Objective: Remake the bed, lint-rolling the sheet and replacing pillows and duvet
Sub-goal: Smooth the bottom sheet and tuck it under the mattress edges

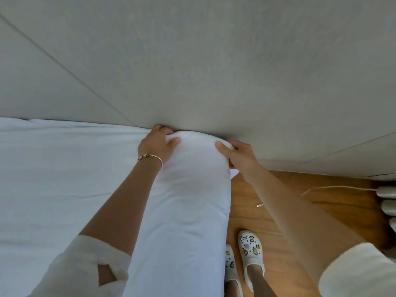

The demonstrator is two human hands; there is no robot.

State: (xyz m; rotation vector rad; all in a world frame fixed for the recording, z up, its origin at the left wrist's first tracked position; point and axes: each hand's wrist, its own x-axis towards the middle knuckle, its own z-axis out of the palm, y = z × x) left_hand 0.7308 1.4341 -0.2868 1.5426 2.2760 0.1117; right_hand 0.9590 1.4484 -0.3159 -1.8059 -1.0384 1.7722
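Pillow (192, 189) gripped between left hand (157, 144), right hand (237, 155).

White pillow (192, 189) and sheet (64, 168), grey headboard (214, 61), orange-brown wooden floor (278, 200), white clogs (250, 251) with colourful cartoon charms.

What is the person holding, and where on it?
A white pillow, gripped at its far end against the headboard: left hand on one corner, right hand on the other.

Smooth white cloth pillow (192, 189), matt grey fabric headboard (214, 61), glossy wood floor (278, 211)
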